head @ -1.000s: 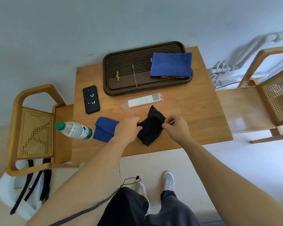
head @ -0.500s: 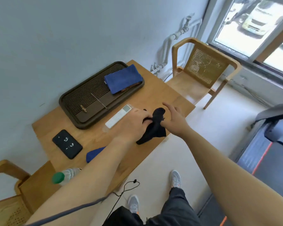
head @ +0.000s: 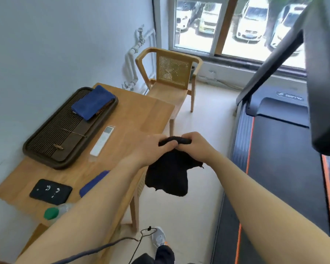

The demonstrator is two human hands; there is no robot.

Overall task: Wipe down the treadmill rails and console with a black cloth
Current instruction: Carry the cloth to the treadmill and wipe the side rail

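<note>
The black cloth [head: 168, 176] hangs in the air just off the wooden table's right edge, held at its top by both hands. My left hand [head: 152, 149] and my right hand [head: 196, 145] grip the bunched upper edge side by side. The treadmill stands to the right: its dark belt [head: 278, 168] with orange stripes, a grey slanted rail [head: 269, 65] and a large grey part [head: 324, 77], close to the camera and blurred, at the upper right. The console is not clearly visible.
The wooden table [head: 141, 111] at left carries a dark slatted tray [head: 46, 138] with a blue cloth [head: 92, 103], a white remote [head: 102, 141], a black phone [head: 51, 191], another blue cloth [head: 93, 182] and a green-capped bottle [head: 52, 213]. A cane chair [head: 171, 77] stands under the window.
The cloth has been lifted off the table and now hangs between both hands. The view has swung right, bringing the treadmill and window into sight.
</note>
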